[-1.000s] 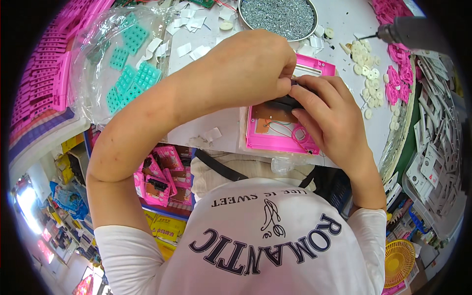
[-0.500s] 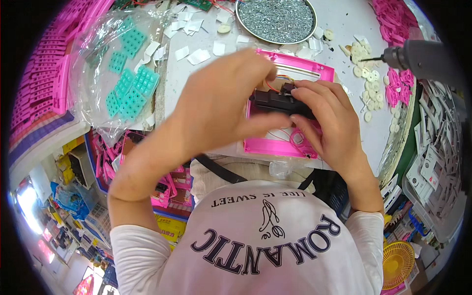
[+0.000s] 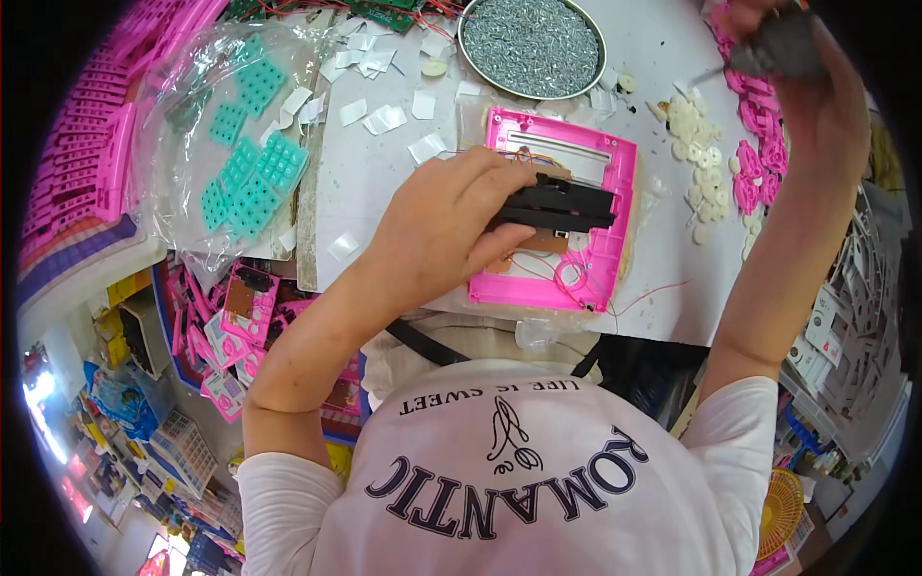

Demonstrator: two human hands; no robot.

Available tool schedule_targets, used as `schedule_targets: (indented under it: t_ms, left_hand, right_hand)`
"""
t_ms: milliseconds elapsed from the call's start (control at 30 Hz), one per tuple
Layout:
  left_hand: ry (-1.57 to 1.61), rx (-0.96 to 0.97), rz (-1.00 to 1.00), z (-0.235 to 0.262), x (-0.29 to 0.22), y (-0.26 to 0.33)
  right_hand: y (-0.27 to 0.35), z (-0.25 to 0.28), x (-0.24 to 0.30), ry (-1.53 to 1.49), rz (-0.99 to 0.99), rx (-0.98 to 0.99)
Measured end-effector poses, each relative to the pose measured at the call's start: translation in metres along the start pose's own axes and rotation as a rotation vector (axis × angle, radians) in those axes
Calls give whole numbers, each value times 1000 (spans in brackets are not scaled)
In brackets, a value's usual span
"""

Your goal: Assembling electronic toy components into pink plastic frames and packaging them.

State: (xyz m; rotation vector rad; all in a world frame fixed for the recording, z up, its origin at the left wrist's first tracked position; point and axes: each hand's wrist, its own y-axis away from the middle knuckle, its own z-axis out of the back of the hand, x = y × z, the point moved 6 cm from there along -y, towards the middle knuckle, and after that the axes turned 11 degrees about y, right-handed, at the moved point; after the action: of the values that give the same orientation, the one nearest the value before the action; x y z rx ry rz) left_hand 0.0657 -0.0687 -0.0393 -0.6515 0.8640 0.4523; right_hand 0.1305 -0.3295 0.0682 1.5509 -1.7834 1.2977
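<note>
On the table in front of me lies a pink plastic casing (image 3: pixel 622 206), open side up, with thin wires and a brown circuit board (image 3: pixel 545 240) inside. A long black plastic part (image 3: pixel 567 204) lies across its middle. My left hand (image 3: pixel 437 226) grips the left end of that part between thumb and fingers, holding it against the casing. At the upper right, my right hand (image 3: pixel 834 110) is raised and wrapped round a dark electric screwdriver (image 3: pixel 783 48). Its thin bit points left, above the table; part of the tool is cut off by the picture's edge.
A round metal tray (image 3: pixel 465 60) of small screws stands beyond the casing. Cream plastic discs (image 3: pixel 706 173) and pink parts (image 3: pixel 749 173) lie to the right. Teal keypads (image 3: pixel 245 178) in a clear bag are at the left, near white paper pieces (image 3: pixel 384 119).
My right hand has left the black part, moved up and right, and taken hold of the screwdriver. My left hand has settled on the black part's left end.
</note>
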Motion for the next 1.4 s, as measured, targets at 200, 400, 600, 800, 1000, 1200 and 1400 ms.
schedule_targets:
  t_ms: [200, 400, 600, 800, 1000, 1200, 1400]
  left_hand:
    - [15, -13, 4, -2, 1, 5]
    - [27, -42, 26, -6, 3, 9]
    - [40, -77, 10, -5, 4, 9]
    - [36, -73, 8, -3, 3, 9]
    - [19, -107, -24, -3, 5, 13]
    - [34, -113, -47, -5, 5, 12]
    - [25, -126, -78, -5, 7, 12]
  right_hand:
    - [49, -66, -32, 475, 51, 129]
    - [77, -96, -62, 544, 85, 173]
    - [78, -97, -69, 544, 97, 293]
    - [78, -103, -71, 613, 98, 302]
    - [82, -110, -73, 669, 144, 248]
    - [80, -112, -73, 670, 139, 257]
    - [73, -112, -76, 654, 154, 322]
